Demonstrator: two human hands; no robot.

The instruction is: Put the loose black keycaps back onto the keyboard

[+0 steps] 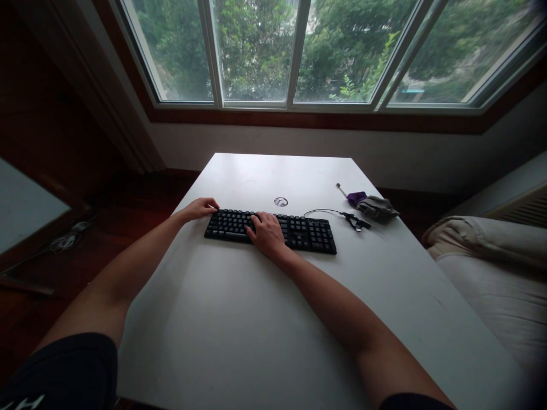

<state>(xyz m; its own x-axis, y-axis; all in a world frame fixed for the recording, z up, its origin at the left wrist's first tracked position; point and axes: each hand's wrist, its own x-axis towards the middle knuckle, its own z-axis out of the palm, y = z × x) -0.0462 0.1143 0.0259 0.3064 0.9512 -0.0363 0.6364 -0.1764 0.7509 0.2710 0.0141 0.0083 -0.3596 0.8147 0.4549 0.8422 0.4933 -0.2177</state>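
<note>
A black keyboard (pixel 311 234) lies flat across the middle of the white table. My left hand (pixel 199 209) is at its far left corner, with thumb and fingers closed on the edge. On the keys left of the keyboard's centre rests my right hand (pixel 268 232), palm down, its thumb apart from the other fingers. The fingertips of that hand are partly hidden, and no object shows in it. A thin black cable runs from the back of the keyboard to a bundled USB plug (pixel 356 223) on the right.
Beyond the keyboard, a small round dark-rimmed mark (pixel 281 201) shows on the white table (pixel 239 319). At the right edge lie a crumpled grey cloth (pixel 378 207), a purple piece (pixel 356 198) and a thin stick (pixel 341 189). A pale padded seat (pixel 491 273) stands to the right.
</note>
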